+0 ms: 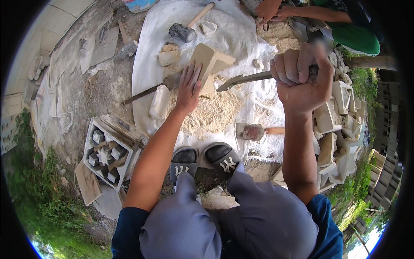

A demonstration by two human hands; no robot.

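Note:
My left hand lies with its fingers stretched out against the side of a pale, angular stone block. The block stands on a mound of cream-coloured crumbs and dust. My right hand is raised to the right, fingers wrapped round a metal tool with a long shank and a pointed, angled blade. The blade's tip hangs just right of the block, apart from it or nearly so; the gap is hard to judge. Most of the tool's grip is hidden inside my fist.
A white sheet lies under the work. On it are a dark-headed mallet, a wood-handled hammer and a white stone piece. Cut slabs are heaped at right; a hexagonal mould stands at left. Another person's hands work at far right.

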